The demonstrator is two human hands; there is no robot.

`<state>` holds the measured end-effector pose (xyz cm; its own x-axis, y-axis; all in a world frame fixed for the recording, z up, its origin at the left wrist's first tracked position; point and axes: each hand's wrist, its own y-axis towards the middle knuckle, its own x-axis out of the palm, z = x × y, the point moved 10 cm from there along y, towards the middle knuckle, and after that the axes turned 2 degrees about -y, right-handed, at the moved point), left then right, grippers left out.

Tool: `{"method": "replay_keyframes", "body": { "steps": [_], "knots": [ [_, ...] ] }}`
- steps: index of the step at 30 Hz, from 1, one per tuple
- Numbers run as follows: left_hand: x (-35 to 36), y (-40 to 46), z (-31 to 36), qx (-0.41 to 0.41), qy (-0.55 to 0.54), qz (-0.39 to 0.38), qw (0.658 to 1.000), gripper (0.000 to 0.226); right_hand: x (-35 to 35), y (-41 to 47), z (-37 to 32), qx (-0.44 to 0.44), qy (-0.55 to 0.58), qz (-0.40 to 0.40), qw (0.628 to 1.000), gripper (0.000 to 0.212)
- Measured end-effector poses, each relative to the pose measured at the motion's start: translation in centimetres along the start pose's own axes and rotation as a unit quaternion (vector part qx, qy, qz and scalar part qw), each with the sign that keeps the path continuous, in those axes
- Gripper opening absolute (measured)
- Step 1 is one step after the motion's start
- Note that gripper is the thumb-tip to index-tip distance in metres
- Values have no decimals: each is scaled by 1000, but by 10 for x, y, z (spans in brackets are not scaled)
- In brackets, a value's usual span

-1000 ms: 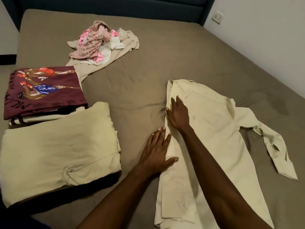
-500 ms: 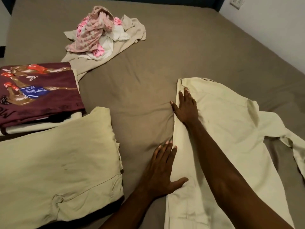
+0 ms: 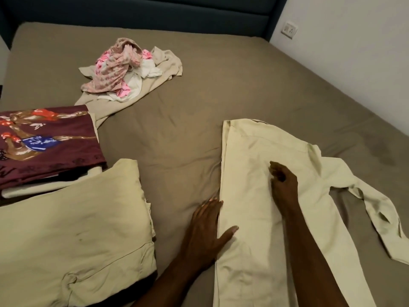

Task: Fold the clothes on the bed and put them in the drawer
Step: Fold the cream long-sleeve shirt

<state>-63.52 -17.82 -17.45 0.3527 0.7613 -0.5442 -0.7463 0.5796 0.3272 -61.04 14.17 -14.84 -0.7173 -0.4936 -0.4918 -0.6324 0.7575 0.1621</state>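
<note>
From the head camera I saw the cream shirt point(image 3: 254, 196) lying flat on the brown bed point(image 3: 199, 96), its long axis running from the near edge away toward the dark headboard point(image 3: 155, 7), collar end pointing at the headboard. Its left side was folded in to a straight edge, and one sleeve point(image 3: 376, 207) trailed off to the right of the body, crumpled and bent back toward me.

My left hand point(image 3: 207, 231) lay flat with fingers straight along the shirt's left edge, thumb resting on the cloth, holding nothing. My right hand point(image 3: 284, 180) rested on the middle of the shirt, its fingers curled down onto the fabric; I could not tell whether they pinched the cloth or only touched it.

Left of the shirt, well apart, sat a folded cream garment point(image 3: 73, 235), and just beyond it a folded maroon printed shirt point(image 3: 48, 142) on top of a small stack. Farther from the shirt, toward the headboard, lay an unfolded heap of pink and beige clothes point(image 3: 124, 69). A wall socket point(image 3: 289, 30) showed to the right of the headboard.
</note>
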Motion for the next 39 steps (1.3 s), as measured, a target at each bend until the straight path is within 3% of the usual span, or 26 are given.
{"method": "replay_keyframes", "body": {
  "steps": [4,7,11,15,19,26,34,39],
  "knots": [
    [-11,43,4,-32,23,99,994,41,5,-8,12,-1,73,-52,996,45],
    [-4,110,7,-22,49,118,992,40,6,-5,17,3,100,-26,995,39],
    [31,201,-15,-6,74,17,997,50,10,-8,14,-18,96,-63,993,52],
    [69,258,-54,13,182,-121,976,59,12,-6,18,-42,90,-99,990,62],
    [74,265,-83,-1,172,-72,982,59,15,-4,29,-47,85,-101,990,67],
    [70,268,-86,0,145,-46,988,55,13,-2,33,-65,88,2,994,38],
    [74,269,-92,-44,121,-84,988,58,4,-8,32,-128,-47,103,985,41],
    [66,270,-91,-113,57,-131,983,63,5,-13,23,-149,-85,113,979,43]
  ]
}}
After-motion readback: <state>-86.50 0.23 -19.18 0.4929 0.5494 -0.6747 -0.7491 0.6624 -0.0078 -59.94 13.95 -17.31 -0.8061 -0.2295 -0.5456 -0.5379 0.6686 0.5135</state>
